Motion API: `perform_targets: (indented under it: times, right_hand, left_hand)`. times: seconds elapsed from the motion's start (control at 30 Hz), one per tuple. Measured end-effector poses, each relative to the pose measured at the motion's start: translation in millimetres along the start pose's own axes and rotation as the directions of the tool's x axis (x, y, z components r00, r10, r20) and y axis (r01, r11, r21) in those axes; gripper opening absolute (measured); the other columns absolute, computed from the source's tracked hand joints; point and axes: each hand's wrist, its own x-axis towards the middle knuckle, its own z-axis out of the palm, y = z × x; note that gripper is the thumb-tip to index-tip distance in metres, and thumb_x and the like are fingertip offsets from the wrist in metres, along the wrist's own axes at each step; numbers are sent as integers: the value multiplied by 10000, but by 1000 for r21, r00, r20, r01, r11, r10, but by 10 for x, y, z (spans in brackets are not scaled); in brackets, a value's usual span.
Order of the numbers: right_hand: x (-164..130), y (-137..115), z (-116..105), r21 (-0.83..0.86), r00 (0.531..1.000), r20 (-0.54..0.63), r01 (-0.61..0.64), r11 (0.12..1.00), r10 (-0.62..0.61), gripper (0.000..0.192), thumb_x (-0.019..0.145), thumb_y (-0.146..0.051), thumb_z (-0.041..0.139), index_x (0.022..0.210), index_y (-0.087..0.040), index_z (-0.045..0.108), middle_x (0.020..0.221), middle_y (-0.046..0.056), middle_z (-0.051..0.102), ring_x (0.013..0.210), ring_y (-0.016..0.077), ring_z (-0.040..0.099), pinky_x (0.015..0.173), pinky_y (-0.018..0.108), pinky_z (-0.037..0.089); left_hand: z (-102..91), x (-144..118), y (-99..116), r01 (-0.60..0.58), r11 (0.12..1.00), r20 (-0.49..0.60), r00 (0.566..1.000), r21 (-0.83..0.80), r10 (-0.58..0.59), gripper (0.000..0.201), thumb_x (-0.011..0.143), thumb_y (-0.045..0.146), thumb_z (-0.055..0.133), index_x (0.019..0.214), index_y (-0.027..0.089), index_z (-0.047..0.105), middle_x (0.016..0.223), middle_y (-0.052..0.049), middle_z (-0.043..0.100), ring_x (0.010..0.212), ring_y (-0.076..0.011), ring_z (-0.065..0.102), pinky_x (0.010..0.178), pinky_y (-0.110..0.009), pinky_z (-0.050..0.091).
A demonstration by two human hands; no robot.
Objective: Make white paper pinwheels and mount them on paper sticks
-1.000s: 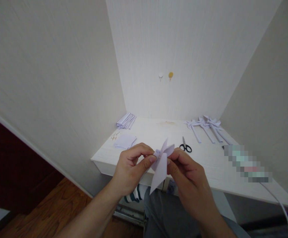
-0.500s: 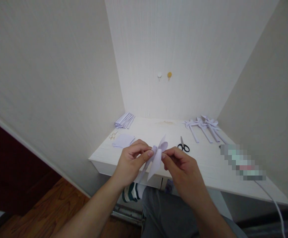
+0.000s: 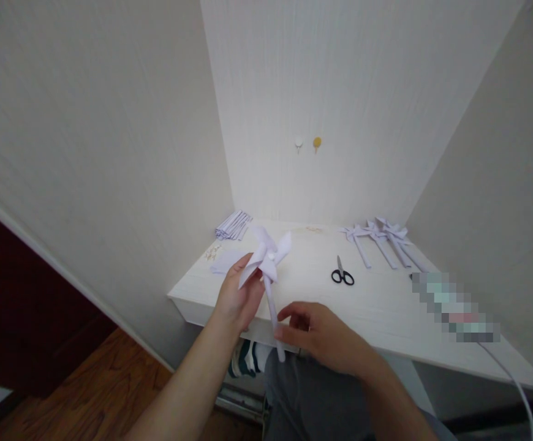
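I hold a white paper pinwheel upright over the near edge of a white desk. My left hand sits behind its blades, with the thumb up against a blade near the hub. My right hand pinches the lower part of the paper stick between thumb and fingers. The blades face me and a small pin shows at the centre.
Black-handled scissors lie on the desk. Several finished pinwheels lie at the back right, folded paper strips at the back left, and a paper square near the left edge. A white cable runs off the right.
The pinwheel has turned from edge-on to facing me and risen to the left. My right hand left the hub and slid down to the stick; my left hand moved behind the blades.
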Motion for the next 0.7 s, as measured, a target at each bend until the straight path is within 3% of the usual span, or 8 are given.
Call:
perform_targets:
  times: [0.07, 0.13, 0.27, 0.4, 0.53, 0.7]
  right_hand:
    - [42, 60, 48, 17, 988, 156, 0, 1000, -3, 251, 932, -413, 670, 880, -172, 717, 643, -41, 523, 579, 115, 427, 530, 260, 288]
    - [87, 102, 84, 56, 985, 168, 16, 998, -25, 289, 963, -407, 624, 793, -173, 645, 631, -49, 476, 574, 107, 394, 524, 257, 270]
    - [144, 147, 75, 80, 995, 74, 57, 995, -62, 335, 981, -416, 594, 743, -179, 583, 634, -45, 491, 587, 112, 421, 543, 249, 306]
    - [160, 219, 1, 30, 998, -31, 60, 998, -59, 345, 989, -407, 563, 728, -184, 588, 614, -42, 519, 570, 120, 451, 543, 249, 330]
    - [179, 309, -65, -6, 993, -115, 39, 999, -40, 307, 986, -375, 552, 756, -181, 610, 617, -42, 527, 575, 126, 455, 541, 253, 325]
    - [229, 381, -88, -67, 979, -202, 11, 998, -24, 312, 963, -375, 573, 724, -179, 612, 606, -40, 526, 583, 132, 453, 549, 261, 299]
  left_hand:
    - [21, 73, 7, -6, 999, 9, 1000, -39, 6, 210, 646, 253, 914, 737, 153, 754, 733, -18, 675, 689, -130, 576, 652, -242, 487]
    - [36, 161, 2, -6, 998, 8, 1000, -62, 7, 187, 669, 228, 888, 758, 160, 737, 758, -16, 681, 700, -130, 582, 657, -245, 492]
    - [17, 334, -83, -31, 999, -7, 999, 41, 31, 145, 743, 284, 794, 798, 180, 709, 823, -23, 694, 756, -139, 603, 697, -260, 493]
    - [-45, 374, -251, 48, 974, 33, 998, 222, -57, 165, 706, 279, 718, 830, 177, 759, 826, -46, 713, 768, -166, 609, 715, -293, 482]
    - [-91, 291, -402, 96, 918, 44, 991, 385, -123, 190, 664, 252, 746, 819, 164, 815, 842, -71, 763, 799, -183, 616, 730, -293, 436]
    - [-92, 256, -512, 81, 842, 81, 986, 533, -146, 253, 695, 397, 819, 792, 165, 833, 833, -72, 781, 779, -186, 598, 750, -307, 438]
